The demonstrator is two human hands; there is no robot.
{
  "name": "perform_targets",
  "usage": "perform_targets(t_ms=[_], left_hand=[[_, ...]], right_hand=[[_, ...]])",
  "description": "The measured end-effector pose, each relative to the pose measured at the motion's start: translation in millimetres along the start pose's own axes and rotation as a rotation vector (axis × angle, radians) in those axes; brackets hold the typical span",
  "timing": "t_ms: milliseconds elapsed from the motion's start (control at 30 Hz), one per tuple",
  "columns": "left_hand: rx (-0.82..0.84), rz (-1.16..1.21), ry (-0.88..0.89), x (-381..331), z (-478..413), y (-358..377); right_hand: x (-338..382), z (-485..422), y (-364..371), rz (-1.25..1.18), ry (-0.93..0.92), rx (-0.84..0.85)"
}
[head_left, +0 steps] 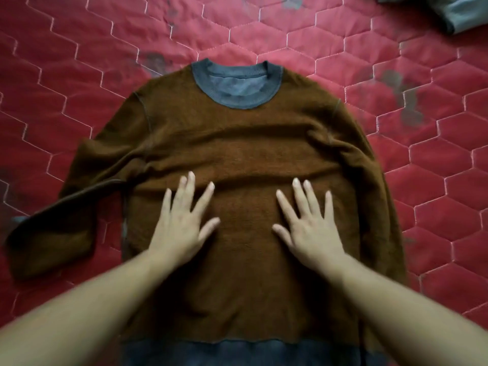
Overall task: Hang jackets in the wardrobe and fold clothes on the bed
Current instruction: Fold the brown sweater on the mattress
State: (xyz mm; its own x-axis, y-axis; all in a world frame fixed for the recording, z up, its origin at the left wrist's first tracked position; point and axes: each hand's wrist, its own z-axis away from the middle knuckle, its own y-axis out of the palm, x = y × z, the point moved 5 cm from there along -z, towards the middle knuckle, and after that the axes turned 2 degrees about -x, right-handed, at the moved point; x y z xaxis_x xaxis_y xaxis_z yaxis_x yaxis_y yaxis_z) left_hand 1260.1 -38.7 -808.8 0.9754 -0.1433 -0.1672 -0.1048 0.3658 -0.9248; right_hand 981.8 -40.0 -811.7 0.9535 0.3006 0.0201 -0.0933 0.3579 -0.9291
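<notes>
Hem ribbing [250, 352] of dark blue-grey lies nearest, along the bottom of the view, its lower edge cut off by the frame. It belongs to a brown sweater [243, 154] spread flat on a red quilted bedspread [435, 180] stitched in hexagons. Two bare forearms come in from the lower corners, soft with blur. The left hand [182, 223] and the right hand [311, 231] rest palm down on the sweater's middle, side by side but apart. Their fingers are straight and spread, and neither grips anything. Just beyond the fingertips the knit bunches into low creases across the chest. The sleeve [50, 233] on the person's left runs out and down onto the bedspread, creased over on itself. The sleeve on the right lies close along the body, and its cuff cannot be made out. Farther off is the grey round collar [237, 103]. In the far right corner a grey garment [462, 14], mostly cut off, cannot be identified. Dark blotches mark the bedspread.
</notes>
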Motion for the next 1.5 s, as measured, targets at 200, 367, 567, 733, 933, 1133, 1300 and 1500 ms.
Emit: perform_targets(t_ms=[200, 367, 567, 733, 933, 1133, 1300, 1500], left_hand=[[-0.013, -0.140, 0.008, -6, 68, 68], [-0.014, -0.108, -0.017, 0, 89, 70], [0.113, -0.158, -0.042, 15, 184, 92], [0.126, -0.170, -0.048, 13, 184, 93], [0.077, 0.138, -0.236, -26, 186, 64], [0.104, 0.318, -0.016, -124, 175, 52], [0.140, 0.607, 0.097, -192, 158, 44], [0.274, 1.450, -0.385, -222, 128, 18]], right_hand=[[7, 67, 56, -0.016, 0.129, -0.039], [4, 73, 53, -0.018, 0.080, -0.030], [-6, 152, 76, -0.016, 0.050, 0.040], [-4, 164, 82, -0.051, 0.082, 0.058], [-32, 184, 26, -0.279, 0.397, -0.318], [-109, 233, 60, -0.822, 1.222, -0.074], [-113, 220, 53, -1.156, 1.194, -0.080], [-57, 181, -52, -1.117, 0.650, -0.183]])
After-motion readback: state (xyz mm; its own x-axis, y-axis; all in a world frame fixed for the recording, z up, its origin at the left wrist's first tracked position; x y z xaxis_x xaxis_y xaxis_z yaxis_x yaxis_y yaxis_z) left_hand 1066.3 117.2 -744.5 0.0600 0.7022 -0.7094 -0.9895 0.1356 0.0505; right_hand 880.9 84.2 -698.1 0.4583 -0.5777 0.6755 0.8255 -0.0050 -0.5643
